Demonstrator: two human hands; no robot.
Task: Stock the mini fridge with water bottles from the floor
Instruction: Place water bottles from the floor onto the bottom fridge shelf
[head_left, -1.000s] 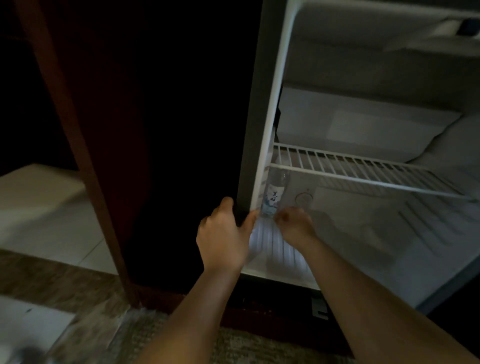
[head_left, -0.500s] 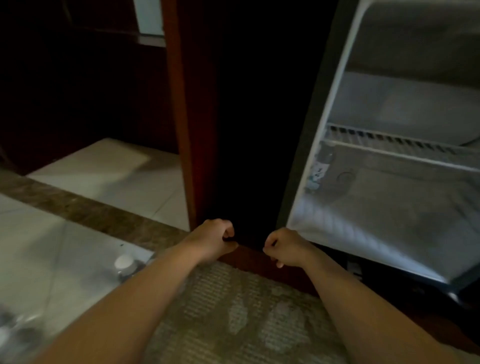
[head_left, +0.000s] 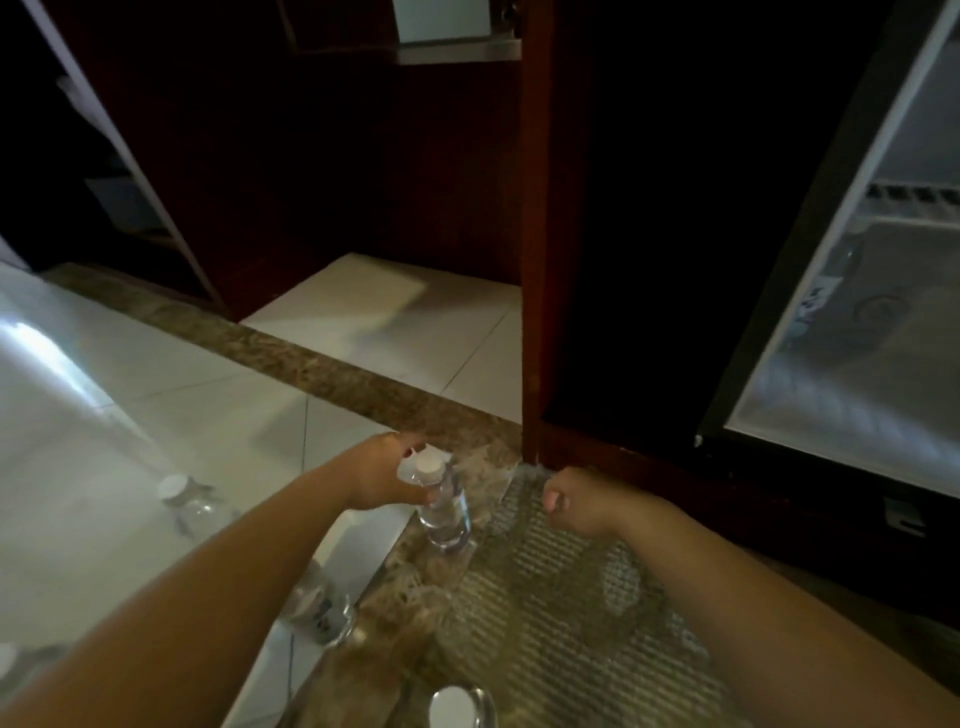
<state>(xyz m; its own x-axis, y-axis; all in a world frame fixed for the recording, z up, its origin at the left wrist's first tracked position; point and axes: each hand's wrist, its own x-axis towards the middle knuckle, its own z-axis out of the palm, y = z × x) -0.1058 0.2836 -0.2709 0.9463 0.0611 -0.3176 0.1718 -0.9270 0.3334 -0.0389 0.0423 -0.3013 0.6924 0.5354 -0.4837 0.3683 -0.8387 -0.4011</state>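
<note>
- On the floor at the edge of the patterned rug (head_left: 545, 623), we see an upright water bottle (head_left: 441, 504) with a white cap, standing on the brown stone strip (head_left: 311, 358) between the rug and the pale tiles (head_left: 156, 415).
- Our left hand (head_left: 387, 475) is wrapped around the neck and shoulder of that bottle, fingers behind it, thumb side toward us.
- Our right hand (head_left: 576, 501) is curled into a loose fist, holding nothing, just beside the base of the dark wooden cabinet post (head_left: 532, 260).
- We count more bottles on the floor: one (head_left: 179, 493) standing on the tiles to the left, one (head_left: 324, 613) partly hidden under our left forearm, and a cap (head_left: 457, 706) at the bottom edge.
- At the far right, the mini fridge (head_left: 857, 234) stands open, its wire shelf (head_left: 914, 197) visible.
- We can make out one labelled bottle (head_left: 823, 291) already inside, against the left wall below the shelf; it is blurred.
</note>
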